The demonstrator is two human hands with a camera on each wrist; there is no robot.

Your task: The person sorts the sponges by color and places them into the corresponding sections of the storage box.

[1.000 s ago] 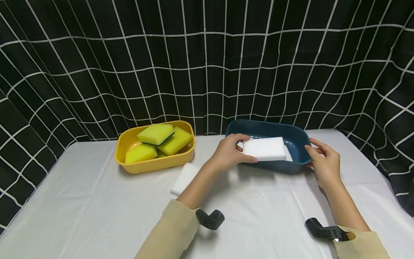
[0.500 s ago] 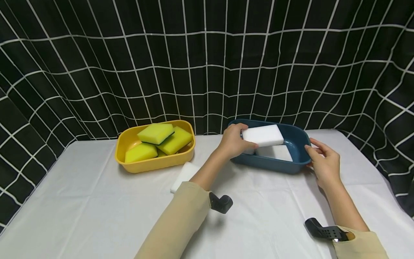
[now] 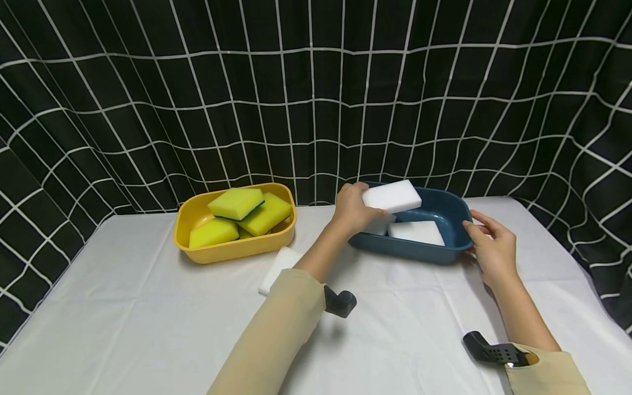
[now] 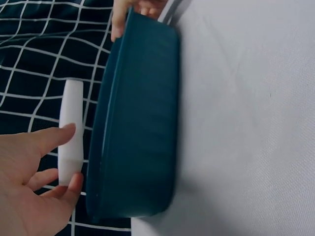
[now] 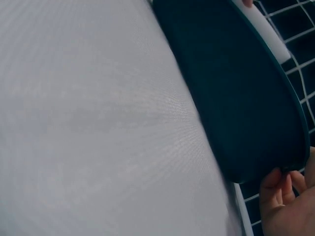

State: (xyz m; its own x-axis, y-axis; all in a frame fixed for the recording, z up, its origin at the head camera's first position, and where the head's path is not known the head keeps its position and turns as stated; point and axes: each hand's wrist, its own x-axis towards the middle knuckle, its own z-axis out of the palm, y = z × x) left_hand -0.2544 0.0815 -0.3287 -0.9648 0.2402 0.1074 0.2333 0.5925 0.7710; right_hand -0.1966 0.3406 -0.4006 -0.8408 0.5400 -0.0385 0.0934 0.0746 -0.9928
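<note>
In the head view my left hand (image 3: pixel 353 208) grips a white melamine sponge (image 3: pixel 393 196) by its left end, above the dark blue bin (image 3: pixel 410 249). The left wrist view shows the same sponge (image 4: pixel 72 128) between thumb and fingers, beyond the bin's rim. Inside the bin lie a white sponge (image 3: pixel 418 233) and, partly hidden by my left hand, another white sponge (image 3: pixel 379 225). At the bin's right end my right hand (image 3: pixel 496 249) pinches the rim with thumb and fingers. Another white sponge (image 3: pixel 278 269) rests on the cloth, partly covered by my left forearm.
To the left stands a yellow bin (image 3: pixel 237 253) with several yellow scouring sponges (image 3: pixel 236 203) piled inside. White cloth (image 3: pixel 148 318) covers the table. A black curtain with white grid lines (image 3: pixel 276 99) hangs right behind both bins.
My left hand has lifted the white sponge and moved it back and slightly left over the blue bin, uncovering the sponges below. The right hand has stayed at the rim.
</note>
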